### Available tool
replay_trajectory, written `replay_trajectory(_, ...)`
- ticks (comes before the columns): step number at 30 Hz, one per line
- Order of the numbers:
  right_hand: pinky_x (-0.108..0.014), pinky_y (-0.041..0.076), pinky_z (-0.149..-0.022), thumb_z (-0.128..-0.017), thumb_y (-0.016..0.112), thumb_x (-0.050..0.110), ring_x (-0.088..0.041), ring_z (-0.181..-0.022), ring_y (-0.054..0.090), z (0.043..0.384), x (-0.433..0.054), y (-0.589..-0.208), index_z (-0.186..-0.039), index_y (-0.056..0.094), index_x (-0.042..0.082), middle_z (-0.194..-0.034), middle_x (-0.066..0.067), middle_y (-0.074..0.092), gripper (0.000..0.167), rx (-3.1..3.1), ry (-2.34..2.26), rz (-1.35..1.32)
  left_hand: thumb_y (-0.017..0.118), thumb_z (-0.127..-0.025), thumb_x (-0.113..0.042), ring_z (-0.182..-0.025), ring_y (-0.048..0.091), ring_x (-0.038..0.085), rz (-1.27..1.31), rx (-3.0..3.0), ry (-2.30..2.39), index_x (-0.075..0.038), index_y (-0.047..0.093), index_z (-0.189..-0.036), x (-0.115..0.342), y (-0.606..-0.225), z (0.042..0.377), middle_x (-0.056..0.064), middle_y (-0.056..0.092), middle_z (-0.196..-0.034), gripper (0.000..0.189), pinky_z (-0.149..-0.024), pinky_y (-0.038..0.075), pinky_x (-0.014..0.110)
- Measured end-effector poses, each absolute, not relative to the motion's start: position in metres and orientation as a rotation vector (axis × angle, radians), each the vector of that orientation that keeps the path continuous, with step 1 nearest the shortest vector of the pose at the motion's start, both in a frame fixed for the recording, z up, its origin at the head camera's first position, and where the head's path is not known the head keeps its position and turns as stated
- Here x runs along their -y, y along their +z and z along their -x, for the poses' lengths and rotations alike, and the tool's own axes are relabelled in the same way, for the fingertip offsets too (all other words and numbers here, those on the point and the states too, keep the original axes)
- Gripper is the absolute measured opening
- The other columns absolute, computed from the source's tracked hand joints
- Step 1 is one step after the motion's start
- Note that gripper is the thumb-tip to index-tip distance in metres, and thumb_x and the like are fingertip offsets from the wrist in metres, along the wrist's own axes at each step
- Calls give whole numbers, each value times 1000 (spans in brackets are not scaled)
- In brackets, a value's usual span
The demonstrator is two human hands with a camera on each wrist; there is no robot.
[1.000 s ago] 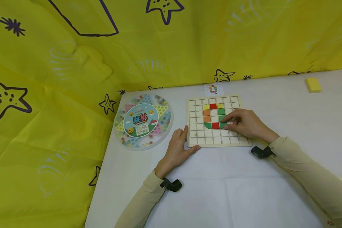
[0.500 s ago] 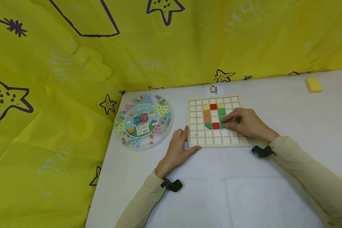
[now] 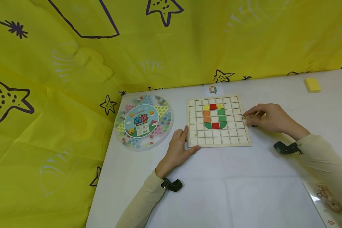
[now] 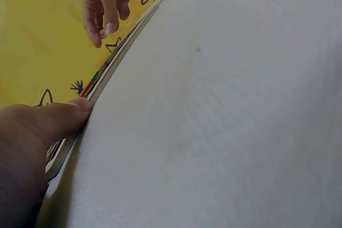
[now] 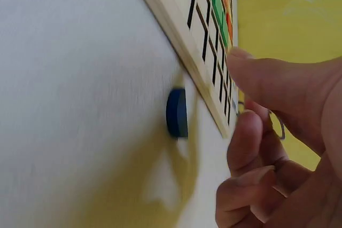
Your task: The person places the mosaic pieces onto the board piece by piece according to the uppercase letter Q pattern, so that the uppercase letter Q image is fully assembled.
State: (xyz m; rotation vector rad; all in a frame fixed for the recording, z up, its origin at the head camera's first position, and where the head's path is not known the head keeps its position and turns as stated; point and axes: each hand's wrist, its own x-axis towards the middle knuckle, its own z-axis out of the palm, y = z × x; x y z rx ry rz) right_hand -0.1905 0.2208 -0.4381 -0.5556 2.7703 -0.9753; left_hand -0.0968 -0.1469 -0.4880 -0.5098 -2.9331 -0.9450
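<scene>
A wooden grid board (image 3: 199, 141) lies on the white table, with coloured tiles set in a ring. The ring has red, yellow, orange and green pieces, such as a red tile (image 3: 215, 125) at its bottom. At the board's near left corner my left hand (image 3: 176, 150) touches two edges, thumb along the front and index finger along the left side. The left wrist view shows that thumb (image 4: 67, 115) on the rim. My right hand (image 3: 269, 117) hovers by the board's right edge, holding nothing visible. Below it a dark blue rounded piece (image 5: 177, 111) lies on the table.
A round marble game box (image 3: 141, 122) sits left of the board. Behind the board is a small card (image 3: 213, 90) with a matching ring picture with a tail. A yellow block (image 3: 312, 85) lies far right. Yellow patterned cloth (image 3: 174, 50) hangs behind the table.
My right hand has moved right, off the green lower-right corner tile to beside the board, and that tile now shows in full. My left hand stays put.
</scene>
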Motion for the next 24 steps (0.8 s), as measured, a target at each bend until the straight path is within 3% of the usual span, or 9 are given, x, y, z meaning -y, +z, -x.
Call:
replay_trajectory(7, -22, 45, -68, -86, 90, 15, 0, -75, 56, 188, -244, -439, -111, 83, 12, -100, -2, 78, 26, -2793, -895, 637, 86, -91, -38, -92, 41, 17, 519, 2926, -924, 11, 37, -159, 147, -489, 97, 8, 51, -98, 97, -77, 34, 26)
replay_trajectory(24, -24, 45, -65, -85, 91, 15, -2, -70, 53, 184, -256, -453, -107, 81, 9, -95, -1, 76, 25, -2800, -825, 616, 85, -91, -38, -92, 39, 17, 508, 2938, -927, 11, 36, -159, 147, -489, 97, 8, 50, -98, 98, -77, 32, 25)
